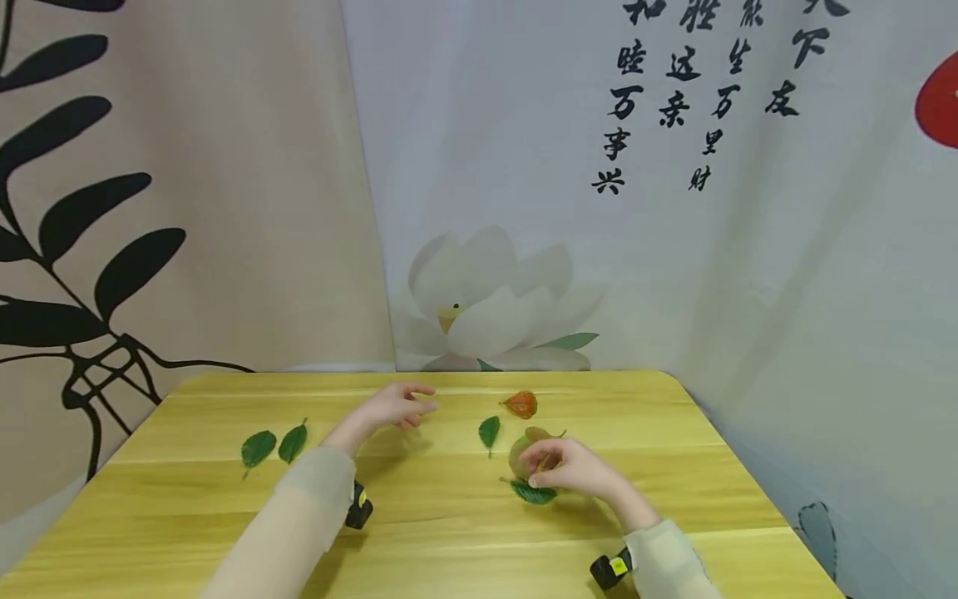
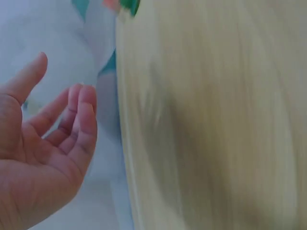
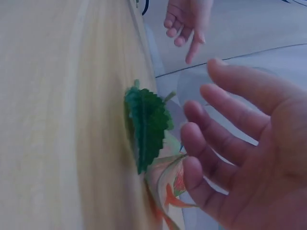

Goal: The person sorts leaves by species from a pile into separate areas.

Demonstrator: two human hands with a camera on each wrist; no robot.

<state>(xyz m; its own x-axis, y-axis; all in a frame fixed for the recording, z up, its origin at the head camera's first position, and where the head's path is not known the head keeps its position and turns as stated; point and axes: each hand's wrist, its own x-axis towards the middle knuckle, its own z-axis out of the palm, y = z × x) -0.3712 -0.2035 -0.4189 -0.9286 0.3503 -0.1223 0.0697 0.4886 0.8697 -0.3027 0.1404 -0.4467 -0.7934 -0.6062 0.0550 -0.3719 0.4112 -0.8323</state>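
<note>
Over the far middle of the table my left hand [image 1: 392,408] hovers with loosely bent fingers and nothing in them. My right hand [image 1: 575,470] is held over a pale green rounded husk [image 1: 518,462] with an orange part on top, overlapping it in the head view. In the right wrist view, its fingers [image 3: 211,155] are spread and gently bent, holding nothing. A serrated green leaf [image 1: 533,492] lies just below the husk, close to my right fingertips. Behind them are another green leaf [image 1: 489,433] and an orange lantern-shaped husk [image 1: 522,404].
Two green leaves, one [image 1: 258,448] beside the other [image 1: 293,443], lie on the left of the yellow wood table [image 1: 464,549]. A printed cloth [image 1: 479,166] hangs behind the far edge. Each wrist wears a small black camera.
</note>
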